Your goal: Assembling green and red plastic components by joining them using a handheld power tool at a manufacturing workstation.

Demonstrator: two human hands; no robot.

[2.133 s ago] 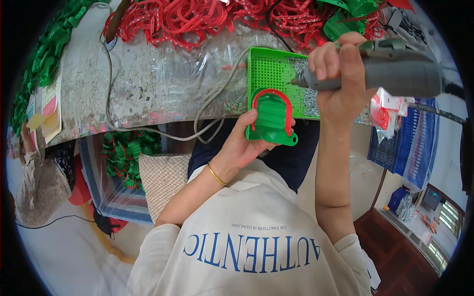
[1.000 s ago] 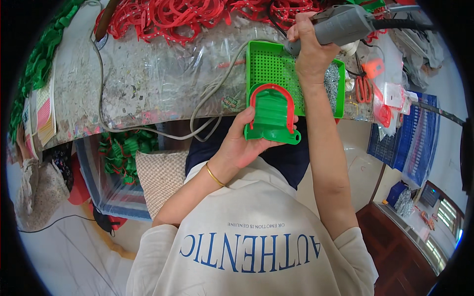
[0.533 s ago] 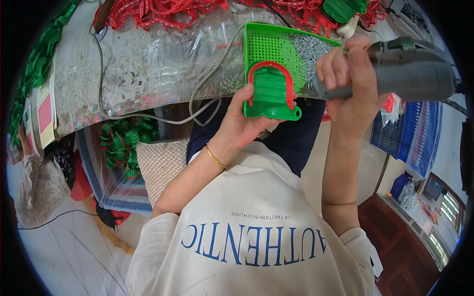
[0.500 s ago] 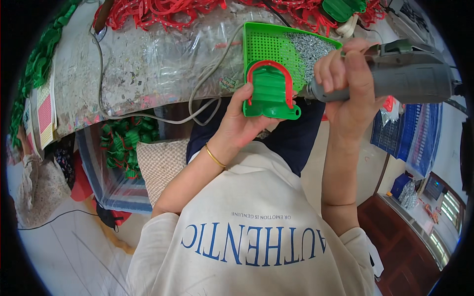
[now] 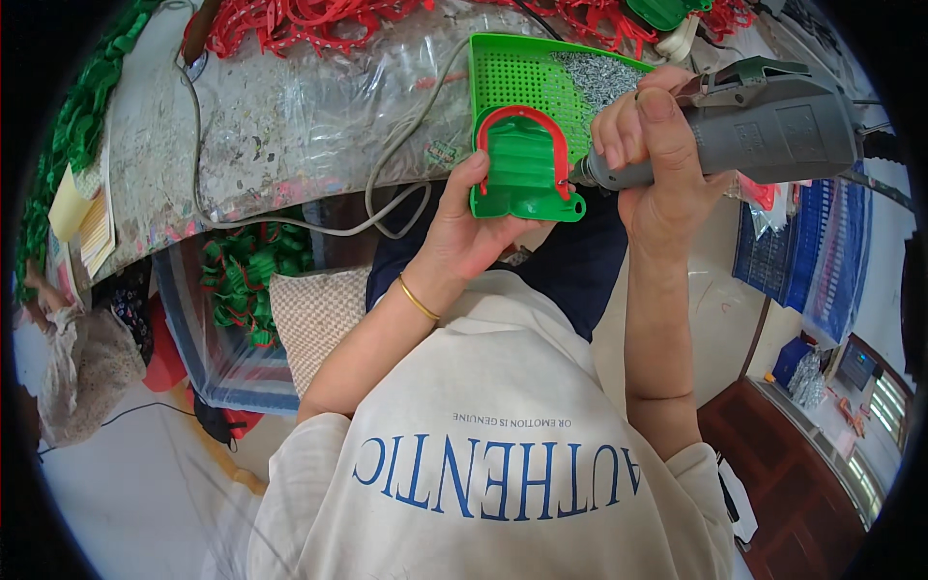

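My left hand [image 5: 464, 237] holds a small green plastic part with a red U-shaped piece [image 5: 523, 169] on its face, gripping it from below over my lap. My right hand [image 5: 657, 164] is closed around a grey electric screwdriver [image 5: 764, 126], whose tip touches the lower right end of the red piece. Just behind the part, a green perforated tray [image 5: 527, 72] rests on the table edge with a heap of small silver screws [image 5: 601, 77] in its right half.
A plastic-covered worktable [image 5: 290, 126] carries a grey cable [image 5: 387, 198], with red plastic pieces [image 5: 290, 14] heaped along the back and green ones [image 5: 77, 126] at the left. A clear bin of green parts [image 5: 242, 285] stands under the table. Wooden cabinet at lower right.
My right hand went up to the screw tray with the driver, then came back down. The driver tip now sits against the red piece; the left hand has kept the part nearly still.
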